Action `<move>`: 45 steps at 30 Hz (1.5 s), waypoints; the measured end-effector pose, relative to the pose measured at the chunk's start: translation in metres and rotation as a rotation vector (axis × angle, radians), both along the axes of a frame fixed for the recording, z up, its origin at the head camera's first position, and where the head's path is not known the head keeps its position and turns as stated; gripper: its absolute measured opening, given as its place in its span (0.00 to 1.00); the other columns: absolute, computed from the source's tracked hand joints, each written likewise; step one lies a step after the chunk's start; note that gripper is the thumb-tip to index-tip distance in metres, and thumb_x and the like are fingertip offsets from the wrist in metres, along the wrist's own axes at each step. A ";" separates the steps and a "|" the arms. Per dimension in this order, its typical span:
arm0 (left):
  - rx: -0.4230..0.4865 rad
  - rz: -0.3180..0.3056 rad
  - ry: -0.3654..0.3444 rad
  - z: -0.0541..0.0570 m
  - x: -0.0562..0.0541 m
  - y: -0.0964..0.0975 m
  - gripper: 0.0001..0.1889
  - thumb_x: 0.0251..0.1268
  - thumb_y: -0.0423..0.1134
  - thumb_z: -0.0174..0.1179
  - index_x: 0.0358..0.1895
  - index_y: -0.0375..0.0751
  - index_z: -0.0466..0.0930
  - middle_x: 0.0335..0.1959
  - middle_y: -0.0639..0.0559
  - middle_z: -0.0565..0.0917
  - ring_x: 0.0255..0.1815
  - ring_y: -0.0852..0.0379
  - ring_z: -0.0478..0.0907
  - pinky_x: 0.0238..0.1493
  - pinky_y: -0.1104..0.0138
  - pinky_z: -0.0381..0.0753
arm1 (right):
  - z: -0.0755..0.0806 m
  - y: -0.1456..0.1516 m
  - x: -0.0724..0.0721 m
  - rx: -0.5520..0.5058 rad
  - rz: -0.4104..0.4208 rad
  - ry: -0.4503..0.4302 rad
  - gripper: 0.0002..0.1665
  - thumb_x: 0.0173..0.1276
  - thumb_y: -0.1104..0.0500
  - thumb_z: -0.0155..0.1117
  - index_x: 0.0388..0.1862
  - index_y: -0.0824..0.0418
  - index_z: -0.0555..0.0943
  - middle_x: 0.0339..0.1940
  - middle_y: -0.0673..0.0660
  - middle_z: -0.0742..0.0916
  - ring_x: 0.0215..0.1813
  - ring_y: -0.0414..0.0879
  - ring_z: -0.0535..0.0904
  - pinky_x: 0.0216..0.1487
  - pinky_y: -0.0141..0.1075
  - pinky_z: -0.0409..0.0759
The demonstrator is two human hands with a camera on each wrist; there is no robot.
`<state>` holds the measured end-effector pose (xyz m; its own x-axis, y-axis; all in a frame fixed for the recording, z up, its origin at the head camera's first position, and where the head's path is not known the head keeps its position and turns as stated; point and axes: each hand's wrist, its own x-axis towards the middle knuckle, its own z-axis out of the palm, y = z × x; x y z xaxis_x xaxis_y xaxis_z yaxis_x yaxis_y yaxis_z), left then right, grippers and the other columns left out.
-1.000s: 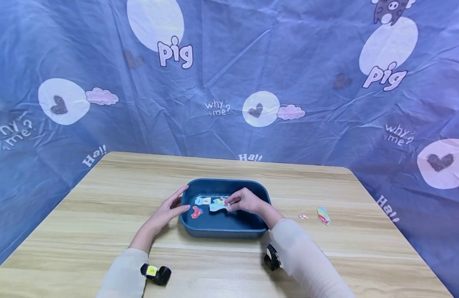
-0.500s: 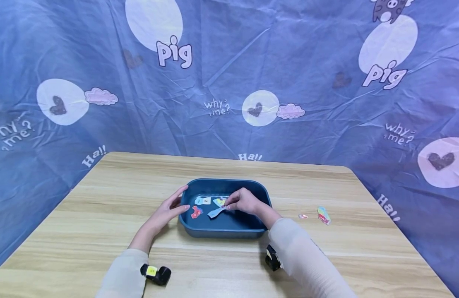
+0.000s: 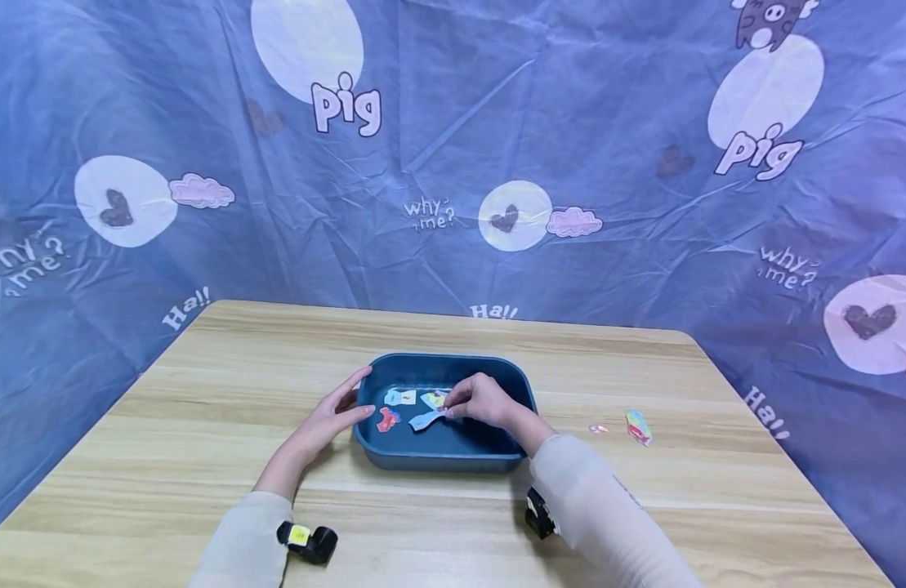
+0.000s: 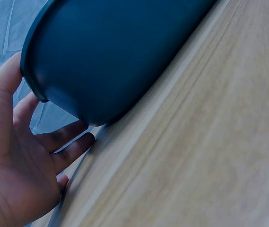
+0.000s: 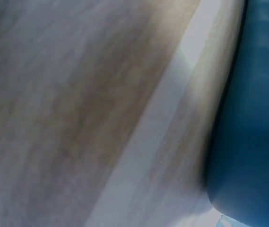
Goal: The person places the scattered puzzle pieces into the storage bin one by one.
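In the head view my left hand (image 3: pixel 328 420) holds the left end of a dark blue rectangular bin (image 3: pixel 445 461), its thumb over the rim and its other fingers spread along the outside. The left wrist view shows these fingers against the bin's wall (image 4: pixel 110 52). My right hand (image 3: pixel 484 402) reaches inside and pinches the end of a light-blue paper cutout (image 3: pixel 426 420) just above the floor. Beside it lie a yellow-and-blue cutout (image 3: pixel 433 398), partly hidden by the fingers, a blue-and-white cutout (image 3: pixel 399 397) and a red cutout (image 3: pixel 387 420). The right hand is outside its own wrist view.
On the wooden table (image 3: pixel 225 392), right of the bin, lie a small pinkish cutout (image 3: pixel 598 429) and a larger red, yellow and green one (image 3: pixel 639 427). A blue printed cloth (image 3: pixel 335 220) hangs behind the table. Each wrist wears a black camera (image 3: pixel 316 543).
The light-blue cutout in my right hand has turned, its free end swinging down to the left, and the yellow-and-blue cutout behind it shows more. My left hand stays on the bin.
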<state>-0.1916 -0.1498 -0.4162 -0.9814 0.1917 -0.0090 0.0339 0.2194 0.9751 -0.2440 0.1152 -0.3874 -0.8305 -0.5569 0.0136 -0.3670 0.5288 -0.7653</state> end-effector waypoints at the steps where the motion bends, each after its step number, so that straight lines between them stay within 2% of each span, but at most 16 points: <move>1: 0.000 -0.001 0.000 0.000 0.000 0.000 0.31 0.56 0.44 0.55 0.64 0.61 0.54 0.64 0.44 0.53 0.62 0.42 0.50 0.57 0.47 0.48 | 0.000 0.000 0.000 0.002 0.000 0.005 0.03 0.50 0.65 0.66 0.26 0.63 0.82 0.24 0.51 0.83 0.26 0.38 0.74 0.26 0.30 0.72; 13: -0.002 -0.010 0.014 0.001 0.001 -0.001 0.31 0.57 0.44 0.55 0.64 0.60 0.54 0.64 0.44 0.53 0.63 0.42 0.50 0.58 0.47 0.47 | -0.001 -0.001 0.000 0.036 -0.035 0.034 0.03 0.49 0.64 0.66 0.26 0.61 0.82 0.24 0.48 0.82 0.26 0.39 0.73 0.27 0.31 0.72; 29: 0.001 -0.016 0.017 0.001 0.000 -0.001 0.30 0.57 0.43 0.54 0.64 0.60 0.54 0.64 0.43 0.55 0.62 0.43 0.51 0.58 0.47 0.48 | -0.003 -0.002 0.002 0.092 0.011 0.053 0.04 0.47 0.61 0.68 0.21 0.59 0.81 0.19 0.46 0.82 0.23 0.36 0.74 0.26 0.29 0.73; 45: -0.011 -0.017 0.027 -0.001 0.000 -0.001 0.30 0.57 0.43 0.54 0.64 0.59 0.54 0.63 0.42 0.55 0.62 0.42 0.51 0.57 0.48 0.50 | -0.001 0.001 0.003 0.097 -0.004 0.086 0.07 0.47 0.58 0.69 0.22 0.59 0.80 0.19 0.46 0.80 0.23 0.36 0.73 0.26 0.29 0.72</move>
<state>-0.1919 -0.1504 -0.4175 -0.9779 0.2087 0.0156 0.0644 0.2290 0.9713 -0.2409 0.1158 -0.3886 -0.8306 -0.5561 0.0306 -0.4270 0.6005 -0.6761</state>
